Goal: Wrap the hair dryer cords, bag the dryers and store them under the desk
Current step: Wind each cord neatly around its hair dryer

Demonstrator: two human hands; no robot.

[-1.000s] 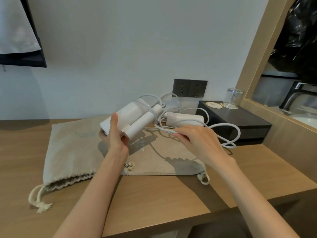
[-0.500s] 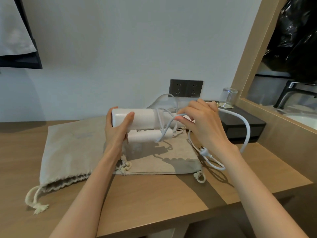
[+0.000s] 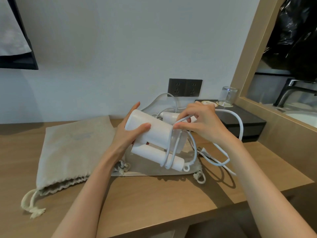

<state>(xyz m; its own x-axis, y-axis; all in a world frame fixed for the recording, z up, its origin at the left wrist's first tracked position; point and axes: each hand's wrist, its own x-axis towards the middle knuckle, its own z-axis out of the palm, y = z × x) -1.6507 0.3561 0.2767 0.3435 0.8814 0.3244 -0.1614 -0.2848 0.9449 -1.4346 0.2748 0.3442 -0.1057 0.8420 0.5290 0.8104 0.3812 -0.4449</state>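
My left hand [image 3: 127, 133] grips the barrel of a white hair dryer [image 3: 154, 133], held above the desk with its folded handle [image 3: 154, 155] below. Two loops of its white cord [image 3: 236, 121] lie round the barrel and handle. My right hand [image 3: 200, 124] pinches the cord at the barrel's right end; the rest arcs right and trails down to the plug [image 3: 204, 151] on the desk. A second white dryer [image 3: 169, 115] lies behind, partly hidden by my hands. One beige drawstring bag [image 3: 72, 152] lies flat at left, another [image 3: 154, 169] under the dryer.
The wooden desk [image 3: 154, 200] has its front edge close to me. A black box [image 3: 240, 122] with a glass [image 3: 228, 96] and coaster stands at back right. Black wall sockets [image 3: 185, 87] are behind. A wooden frame and a sink with tap [image 3: 291, 90] lie to the right.
The dryer has tilted and turned in my left hand. My right hand has carried the cord round the barrel again, adding a loop, and has come closer to the barrel's end.
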